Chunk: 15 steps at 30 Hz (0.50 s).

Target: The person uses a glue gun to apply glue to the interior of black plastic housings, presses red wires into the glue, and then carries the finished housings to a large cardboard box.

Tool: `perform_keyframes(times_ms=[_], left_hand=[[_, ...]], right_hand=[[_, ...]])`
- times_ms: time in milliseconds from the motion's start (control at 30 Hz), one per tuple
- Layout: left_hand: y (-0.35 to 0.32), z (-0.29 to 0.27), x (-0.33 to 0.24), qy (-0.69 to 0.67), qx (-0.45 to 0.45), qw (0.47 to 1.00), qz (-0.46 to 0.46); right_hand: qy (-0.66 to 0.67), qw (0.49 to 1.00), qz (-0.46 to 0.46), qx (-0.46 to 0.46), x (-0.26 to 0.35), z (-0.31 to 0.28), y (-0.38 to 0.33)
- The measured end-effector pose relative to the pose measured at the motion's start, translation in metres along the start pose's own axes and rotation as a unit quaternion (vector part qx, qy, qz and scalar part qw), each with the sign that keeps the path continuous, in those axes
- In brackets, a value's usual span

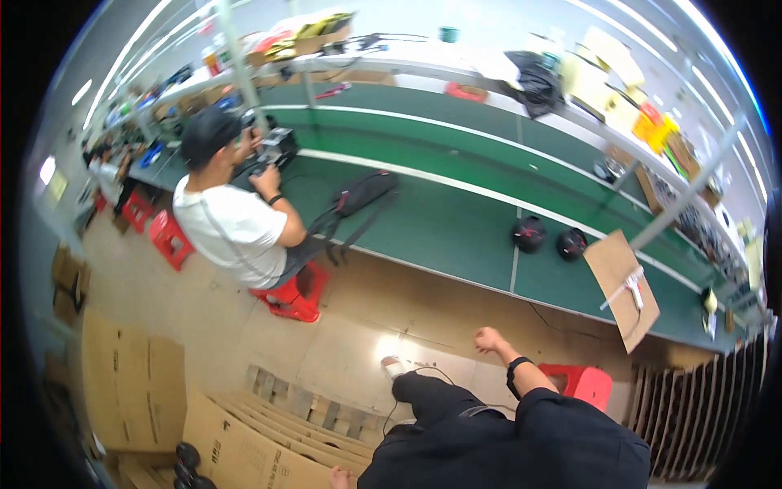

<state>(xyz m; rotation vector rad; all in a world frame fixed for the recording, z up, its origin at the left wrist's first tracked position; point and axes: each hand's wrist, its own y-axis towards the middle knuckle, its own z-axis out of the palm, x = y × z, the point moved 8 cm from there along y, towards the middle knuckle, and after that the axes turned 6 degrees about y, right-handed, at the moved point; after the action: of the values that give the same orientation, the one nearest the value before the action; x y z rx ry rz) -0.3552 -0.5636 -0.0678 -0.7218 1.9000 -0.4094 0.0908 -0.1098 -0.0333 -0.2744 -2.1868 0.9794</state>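
Note:
My right hand hangs over the floor in front of the bench, its fingers loosely curled with nothing seen in them. A dark band circles that wrist. Near the right forearm stands a red plastic stool. At the lower edge only a small part of my left hand shows, beside stacked flat cardboard; its fingers are mostly hidden. On the green workbench lie two round black objects, a black bag with straps, and a cardboard sheet with a white glue gun on it.
At the left a person in a white shirt sits on a red stool, handling a dark device. A wooden pallet lies on the floor. Slotted cardboard dividers stand at the right. A loaded shelf runs above the bench.

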Motion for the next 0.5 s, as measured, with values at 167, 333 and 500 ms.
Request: perform_keyframes(times_ms=[167, 333, 500], left_hand=[[0.036, 0.024, -0.044, -0.057, 0.025, 0.995, -0.079], [0.090, 0.023, -0.123, -0.004, -0.033, 0.996, -0.078], [0.255, 0.113, -0.436, 0.194, 0.058, 0.961, 0.189]], right_hand=[[0.001, 0.913, -0.030, -0.407, -0.101, -0.204, -0.046], [0.077, 0.889, 0.037, -0.450, -0.103, -0.329, -0.029], [0.170, 0.811, -0.174, -0.532, -0.110, -0.492, 0.001]])
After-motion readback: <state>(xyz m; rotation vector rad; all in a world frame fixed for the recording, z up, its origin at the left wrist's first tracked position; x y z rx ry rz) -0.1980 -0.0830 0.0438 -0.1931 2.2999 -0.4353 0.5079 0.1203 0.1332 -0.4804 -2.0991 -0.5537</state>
